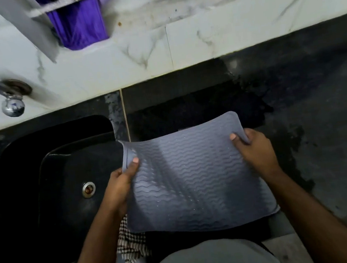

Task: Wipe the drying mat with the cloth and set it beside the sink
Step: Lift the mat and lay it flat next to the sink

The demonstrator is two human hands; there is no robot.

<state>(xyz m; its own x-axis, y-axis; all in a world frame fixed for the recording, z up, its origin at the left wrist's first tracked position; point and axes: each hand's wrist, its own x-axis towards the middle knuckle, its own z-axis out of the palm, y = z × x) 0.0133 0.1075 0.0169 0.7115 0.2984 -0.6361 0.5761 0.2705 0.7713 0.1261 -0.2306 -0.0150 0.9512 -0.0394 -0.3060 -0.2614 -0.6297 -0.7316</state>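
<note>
I hold a grey drying mat (190, 177) with a wavy ribbed surface up in front of me, over the counter's front edge. My left hand (121, 180) grips its left edge, thumb on top. My right hand (254, 150) grips its upper right edge, thumb over the ribbed face. A checkered cloth (131, 244) hangs below the mat near my left forearm, partly hidden by the mat. The black sink (51, 188) lies to the left, its drain (88, 189) visible.
A dark stone counter (307, 116) with wet patches stretches to the right of the sink. A chrome tap (11, 100) juts from the white marble-look wall (158, 46) at upper left. Purple fabric (79, 21) hangs above on the wall.
</note>
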